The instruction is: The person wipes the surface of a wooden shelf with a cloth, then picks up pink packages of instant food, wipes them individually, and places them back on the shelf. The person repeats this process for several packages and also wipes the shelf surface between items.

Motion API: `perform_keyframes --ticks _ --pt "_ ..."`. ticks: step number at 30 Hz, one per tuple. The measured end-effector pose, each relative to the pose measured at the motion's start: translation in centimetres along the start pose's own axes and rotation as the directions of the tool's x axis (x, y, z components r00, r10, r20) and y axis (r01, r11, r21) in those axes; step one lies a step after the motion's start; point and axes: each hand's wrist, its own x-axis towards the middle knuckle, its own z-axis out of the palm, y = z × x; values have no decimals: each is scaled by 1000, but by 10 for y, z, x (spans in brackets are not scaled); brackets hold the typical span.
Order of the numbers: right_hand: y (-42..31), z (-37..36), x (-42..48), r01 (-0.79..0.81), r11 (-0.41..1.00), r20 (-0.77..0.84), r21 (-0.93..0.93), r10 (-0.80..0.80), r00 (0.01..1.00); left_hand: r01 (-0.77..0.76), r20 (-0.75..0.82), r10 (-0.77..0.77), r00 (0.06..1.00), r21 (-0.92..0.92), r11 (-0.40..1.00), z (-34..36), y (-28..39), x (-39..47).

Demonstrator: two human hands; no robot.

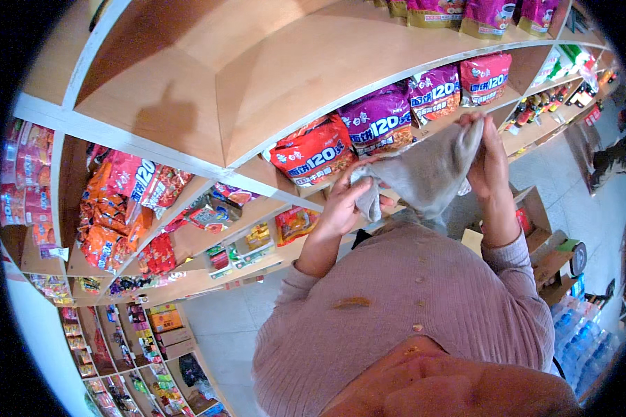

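A grey cloth (422,174) is stretched between my two hands, in front of my chest and close to the shelf edge. My left hand (341,203) grips a bunched end of it, with a fold hanging below the thumb. At the other end, my right hand (486,159) is raised higher and pinches the cloth's upper corner. Just beyond the cloth, large bags of instant noodles stand in a row: a red bag (313,151), a purple bag (376,121), another purple bag (434,95) and a pinkish-red bag (485,79).
A wooden shelf board (292,94) with white edging runs above the noodle bags. Purple-and-gold pouches (485,18) stand on it. Orange noodle packs (107,219) fill a compartment at left. Cardboard boxes (534,219) and shrink-wrapped water bottles (579,339) sit on the floor at right.
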Motion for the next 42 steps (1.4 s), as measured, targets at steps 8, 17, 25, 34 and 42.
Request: perform_keyframes --ticks 8,17,25,34,42 --pt "-14 46 83 418 908 -232 22 -402 886 138 65 -159 985 255 957 -9 -10 -11" --pt "55 83 130 621 -223 546 -751 -739 394 21 5 -24 1000 343 939 -22 4 -28" --pt "117 158 93 739 -384 779 -553 -552 296 16 112 -51 992 297 955 -39 15 -30" --pt "163 226 54 870 -282 855 -406 -453 252 -56 -85 80 993 246 968 -71 9 -62" --pt "192 241 36 976 94 801 -197 -558 215 -51 -231 113 966 260 964 -83 14 -86"
